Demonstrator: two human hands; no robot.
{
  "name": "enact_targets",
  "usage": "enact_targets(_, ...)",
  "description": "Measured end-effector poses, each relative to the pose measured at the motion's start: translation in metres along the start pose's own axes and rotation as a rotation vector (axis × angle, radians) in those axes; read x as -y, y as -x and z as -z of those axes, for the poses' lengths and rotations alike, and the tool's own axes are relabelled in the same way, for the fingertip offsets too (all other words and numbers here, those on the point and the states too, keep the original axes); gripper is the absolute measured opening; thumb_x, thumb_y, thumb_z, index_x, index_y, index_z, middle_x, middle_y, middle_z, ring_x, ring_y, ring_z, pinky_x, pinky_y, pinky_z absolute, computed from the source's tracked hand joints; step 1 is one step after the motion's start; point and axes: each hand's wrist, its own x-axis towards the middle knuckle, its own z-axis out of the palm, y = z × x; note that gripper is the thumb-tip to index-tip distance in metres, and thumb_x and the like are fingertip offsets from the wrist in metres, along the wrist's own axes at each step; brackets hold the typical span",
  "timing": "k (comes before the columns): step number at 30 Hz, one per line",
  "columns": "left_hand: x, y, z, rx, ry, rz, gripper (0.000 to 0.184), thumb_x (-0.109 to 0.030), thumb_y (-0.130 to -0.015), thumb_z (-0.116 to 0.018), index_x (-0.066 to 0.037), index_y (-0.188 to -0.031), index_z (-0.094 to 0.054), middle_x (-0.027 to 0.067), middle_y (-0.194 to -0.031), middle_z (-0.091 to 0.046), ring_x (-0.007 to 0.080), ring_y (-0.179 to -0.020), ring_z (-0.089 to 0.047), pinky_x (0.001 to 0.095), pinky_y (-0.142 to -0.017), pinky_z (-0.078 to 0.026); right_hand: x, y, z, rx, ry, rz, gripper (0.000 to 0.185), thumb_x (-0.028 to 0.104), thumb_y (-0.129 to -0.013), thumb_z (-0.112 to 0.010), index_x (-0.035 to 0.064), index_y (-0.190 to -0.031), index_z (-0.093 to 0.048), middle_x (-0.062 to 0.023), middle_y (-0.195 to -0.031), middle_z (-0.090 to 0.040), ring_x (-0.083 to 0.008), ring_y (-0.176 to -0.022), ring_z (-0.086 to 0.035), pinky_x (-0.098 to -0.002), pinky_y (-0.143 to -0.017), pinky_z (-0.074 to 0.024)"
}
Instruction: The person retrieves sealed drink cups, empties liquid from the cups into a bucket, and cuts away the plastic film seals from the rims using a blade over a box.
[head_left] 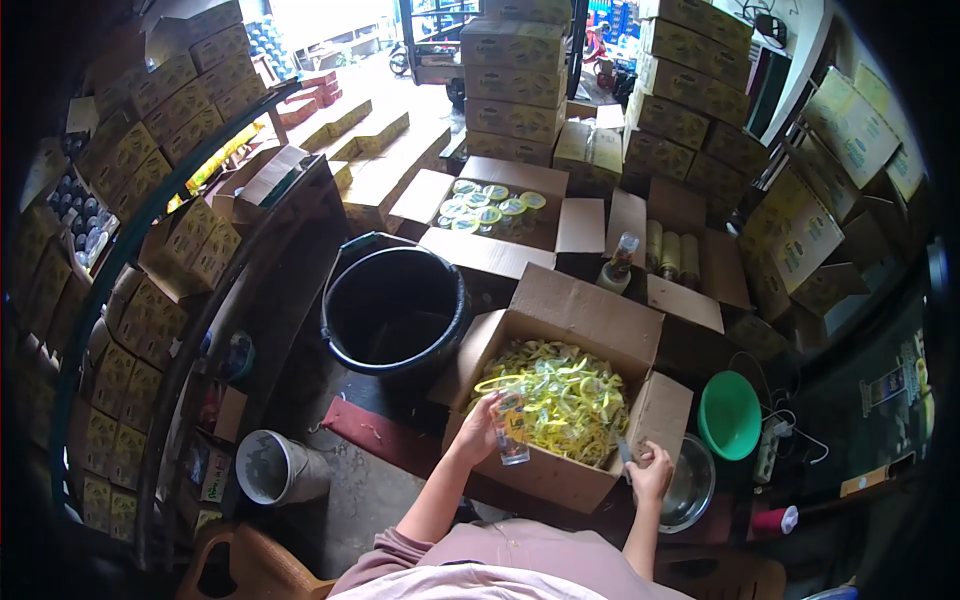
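My left hand (pixel 478 432) is closed around a clear plastic cup (pixel 513 432) with yellow print, tilted over the near left edge of an open cardboard box (pixel 560 480). A yellow strip (pixel 500 382) sticks out at the cup's top. Inside the box lies a heap of yellow and clear plastic strips (pixel 570 400). At the box's right front corner, my right hand (pixel 652 474) grips a slim grey tool that looks like a knife (pixel 625 452), pointing up and away from me. Its handle is mostly hidden by the fingers.
Left of the box stands a large black bucket (pixel 395 305); a grey pail (pixel 275 470) is on the floor. A metal bowl (pixel 690 485) and green basin (pixel 730 415) are at right. Behind, another carton (pixel 490 250) holds round yellow-rimmed lids (pixel 485 213). Stacked cartons (pixel 512 80) stand beyond.
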Motion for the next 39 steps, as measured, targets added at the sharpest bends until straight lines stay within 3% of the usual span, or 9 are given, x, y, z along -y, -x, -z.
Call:
enact_targets(5, -0.028, 0.004, -0.01, -0.012, -0.107, -0.168, 0.041, -0.033, -0.086, -0.052, -0.005, -0.115, -0.048, 0.0094, -0.113, -0.053, 0.0193, -0.103, -0.05, 0.0395, -0.086, -0.042, 0.083, 0.002, 0.001, -0.119, -0.262, 0.118, 0.051, 0.013, -0.059, -0.077, 0.0034, -0.105, -0.058, -0.0092, -0.083, -0.057, -0.0206, -0.074, -0.055, -0.0316, -0.063, -0.0462)
enact_targets(9, -0.032, -0.009, -0.015, 0.0, 0.066, -0.254, 0.039, -0.023, -0.085, -0.057, -0.005, -0.117, -0.044, 0.0112, -0.117, -0.05, 0.0217, -0.109, -0.048, 0.0414, -0.092, -0.039, 0.184, 0.025, -0.019, 0.288, -0.819, 0.336, 0.073, 0.02, -0.063, -0.078, 0.0109, -0.126, -0.043, -0.0072, -0.118, -0.048, -0.0168, -0.089, -0.055, -0.0261, -0.067, -0.0498)
enact_targets(13, -0.025, -0.02, -0.001, 0.002, 0.142, -0.079, 0.035, -0.024, -0.086, -0.057, -0.007, -0.112, -0.042, 0.0093, -0.121, -0.047, 0.02, -0.11, -0.047, 0.0394, -0.089, -0.04, 0.219, 0.035, -0.055, 0.055, -0.542, 0.584, 0.054, 0.012, -0.063, -0.075, 0.0072, -0.112, -0.054, -0.0111, -0.112, -0.051, -0.0218, -0.09, -0.055, -0.0296, -0.07, -0.0493)
enact_targets(15, -0.029, -0.018, 0.007, 0.053, 0.007, 0.056, 0.054, -0.035, -0.085, -0.057, -0.01, -0.126, -0.031, 0.0077, -0.127, -0.041, 0.0179, -0.115, -0.041, 0.0381, -0.093, -0.036, 0.219, 0.034, -0.064, -0.01, -0.467, 0.525, 0.047, 0.009, -0.062, -0.073, 0.0069, -0.107, -0.057, -0.0124, -0.106, -0.054, -0.0241, -0.09, -0.056, -0.0315, -0.073, -0.0485)
enact_targets(19, -0.047, 0.008, 0.015, 0.135, -0.046, 0.345, 0.032, -0.039, -0.087, -0.049, -0.019, -0.111, -0.048, 0.0096, -0.133, -0.036, 0.0212, -0.123, -0.034, 0.0443, -0.097, -0.032, 0.212, 0.019, -0.029, -0.335, -0.176, 0.495, 0.043, 0.005, -0.059, -0.073, 0.004, -0.099, -0.058, -0.0114, -0.097, -0.057, -0.0265, -0.09, -0.057, -0.0356, -0.079, -0.0463)
enact_targets(23, -0.104, 0.034, 0.006, 0.294, -0.311, 0.121, 0.031, -0.03, -0.088, -0.051, -0.005, -0.106, -0.05, 0.0123, -0.115, -0.051, 0.0236, -0.107, -0.05, 0.0407, -0.09, -0.041, 0.177, -0.021, -0.038, -0.033, 0.036, 0.381, 0.037, 0.007, -0.057, -0.075, 0.0033, -0.09, -0.06, -0.0116, -0.09, -0.06, -0.0283, -0.085, -0.058, -0.0355, -0.075, -0.0475)
enact_targets(27, -0.158, 0.042, 0.02, 0.106, -0.645, -0.376, 0.014, -0.016, -0.09, -0.047, -0.004, -0.093, -0.053, 0.0085, -0.105, -0.053, 0.0117, -0.092, -0.053, 0.0244, -0.08, -0.044, 0.193, -0.033, -0.018, -0.298, -0.113, 0.489, 0.035, 0.007, -0.056, -0.076, 0.0018, -0.087, -0.061, -0.0103, -0.09, -0.06, -0.0272, -0.085, -0.059, -0.0337, -0.073, -0.0485)
enact_targets(34, -0.202, 0.035, 0.05, -0.243, -0.941, -0.866, 0.028, -0.006, -0.083, -0.057, -0.006, -0.108, -0.045, 0.0057, -0.103, -0.05, 0.0089, -0.089, -0.052, 0.0198, -0.074, -0.042, 0.191, -0.047, -0.019, -0.187, -0.339, 0.285, 0.062, 0.009, -0.054, -0.082, 0.0, -0.107, -0.052, -0.0132, -0.093, -0.063, -0.0199, -0.087, -0.062, -0.0303, -0.078, -0.0502)
enact_targets(39, -0.198, 0.02, 0.07, -0.57, -1.343, -1.046, 0.039, -0.004, -0.077, -0.06, -0.006, -0.111, -0.043, 0.0061, -0.098, -0.055, 0.0153, -0.089, -0.053, 0.0305, -0.08, -0.039, 0.186, -0.068, -0.02, -0.255, -0.446, 0.269, 0.055, 0.017, -0.058, -0.083, -0.0003, -0.101, -0.053, -0.0116, -0.091, -0.062, -0.0188, -0.083, -0.061, -0.0296, -0.072, -0.0501)
